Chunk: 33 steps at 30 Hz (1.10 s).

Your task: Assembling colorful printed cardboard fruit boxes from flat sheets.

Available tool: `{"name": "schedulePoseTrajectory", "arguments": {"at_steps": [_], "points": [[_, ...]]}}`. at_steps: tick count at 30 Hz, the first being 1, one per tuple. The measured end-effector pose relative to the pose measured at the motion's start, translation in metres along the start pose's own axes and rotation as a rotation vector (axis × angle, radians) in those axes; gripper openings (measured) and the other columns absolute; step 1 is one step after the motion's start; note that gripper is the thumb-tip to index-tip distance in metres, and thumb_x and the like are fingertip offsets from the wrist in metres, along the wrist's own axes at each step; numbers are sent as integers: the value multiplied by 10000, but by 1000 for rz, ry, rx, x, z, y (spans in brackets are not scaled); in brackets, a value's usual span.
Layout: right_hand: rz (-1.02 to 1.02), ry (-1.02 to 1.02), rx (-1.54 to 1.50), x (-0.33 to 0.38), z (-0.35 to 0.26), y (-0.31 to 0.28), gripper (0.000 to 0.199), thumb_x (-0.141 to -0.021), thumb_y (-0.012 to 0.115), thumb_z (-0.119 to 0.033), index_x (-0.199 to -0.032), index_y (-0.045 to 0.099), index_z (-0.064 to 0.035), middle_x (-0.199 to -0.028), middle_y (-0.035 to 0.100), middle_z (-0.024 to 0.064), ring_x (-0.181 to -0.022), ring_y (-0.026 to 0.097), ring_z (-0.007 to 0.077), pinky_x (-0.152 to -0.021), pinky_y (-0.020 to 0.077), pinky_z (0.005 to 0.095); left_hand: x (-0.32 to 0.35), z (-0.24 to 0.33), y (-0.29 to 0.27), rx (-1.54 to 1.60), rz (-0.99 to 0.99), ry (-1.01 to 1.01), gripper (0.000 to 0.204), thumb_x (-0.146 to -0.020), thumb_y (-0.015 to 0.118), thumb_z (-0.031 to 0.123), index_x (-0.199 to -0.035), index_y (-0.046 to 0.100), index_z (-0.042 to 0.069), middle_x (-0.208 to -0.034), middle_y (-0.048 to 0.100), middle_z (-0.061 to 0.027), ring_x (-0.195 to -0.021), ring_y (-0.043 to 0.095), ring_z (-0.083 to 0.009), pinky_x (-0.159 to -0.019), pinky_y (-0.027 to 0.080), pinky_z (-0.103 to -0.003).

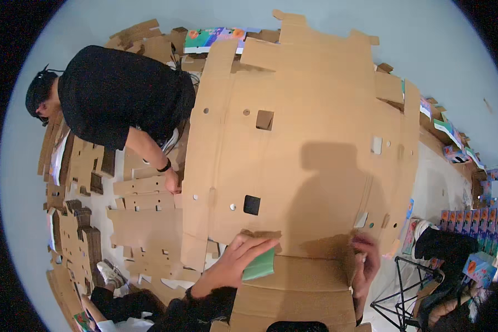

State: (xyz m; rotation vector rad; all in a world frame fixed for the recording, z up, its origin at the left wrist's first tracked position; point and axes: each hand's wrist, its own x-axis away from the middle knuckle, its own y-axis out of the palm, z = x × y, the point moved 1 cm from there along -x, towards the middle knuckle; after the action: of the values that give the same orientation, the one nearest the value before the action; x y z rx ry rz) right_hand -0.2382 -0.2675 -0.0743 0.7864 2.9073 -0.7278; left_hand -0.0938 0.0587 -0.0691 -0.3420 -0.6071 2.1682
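Observation:
A large brown cardboard sheet (315,83) with cut-out holes and crease lines spreads out before me, its near part bent along folds. My left hand (239,259) lies with stretched fingers over a small flap with a green face (259,265), at the left of the near panel (299,271). The left thumb is hidden. My right hand (364,265) is beside the right edge of that panel, with bent fingers smeared by motion. Whether it grips the cardboard cannot be made out. A shadow falls across the sheet's middle and right.
On the left a person in black (122,94) bends over flat cardboard pieces (146,221). Cardboard stacks (80,238) stand further left. Someone in dark trousers (448,246) sits at the right beside a black folding frame (404,293) and a row of colourful boxes (473,221).

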Motion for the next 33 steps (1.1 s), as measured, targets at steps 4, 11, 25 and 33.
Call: {"name": "schedulePoseTrajectory", "arguments": {"at_steps": [4, 11, 25, 33], "points": [[292, -156, 828, -15, 37, -31, 494, -960, 698, -272, -1398, 593, -69, -1411, 584, 220, -1203, 612, 357, -1019, 481, 478, -2, -21, 12, 62, 159, 139, 726, -778, 823, 126, -1441, 530, 99, -1420, 538, -134, -1269, 515, -341, -1088, 419, -429], [219, 316, 159, -11, 59, -86, 810, -912, 788, -118, -1590, 345, -107, -1394, 587, 147, -1212, 600, 228, -935, 520, 337, 6, -43, 30, 54, 428, 176, 803, -748, 892, 262, -1407, 495, 32, -1382, 491, -189, -1289, 475, -357, -1112, 392, -460], [-296, 468, -512, 27, -36, -138, 962, -793, 746, -91, -1586, 218, 47, -1410, 541, 200, -1097, 666, 325, -957, 542, 421, 9, -33, 35, -57, 322, 203, 628, -717, 776, 3, -1310, 599, 103, -1342, 568, -134, -1182, 553, -335, -1001, 445, -439], [-77, 522, -368, 36, -27, -130, 608, -779, 758, -90, -1336, 535, 10, -989, 701, 132, -846, 684, 205, -724, 541, 318, 3, -25, 35, -39, 259, 182, 687, -733, 818, 46, -1373, 584, 124, -1411, 544, -104, -1246, 521, -340, -1034, 429, -441]]}}
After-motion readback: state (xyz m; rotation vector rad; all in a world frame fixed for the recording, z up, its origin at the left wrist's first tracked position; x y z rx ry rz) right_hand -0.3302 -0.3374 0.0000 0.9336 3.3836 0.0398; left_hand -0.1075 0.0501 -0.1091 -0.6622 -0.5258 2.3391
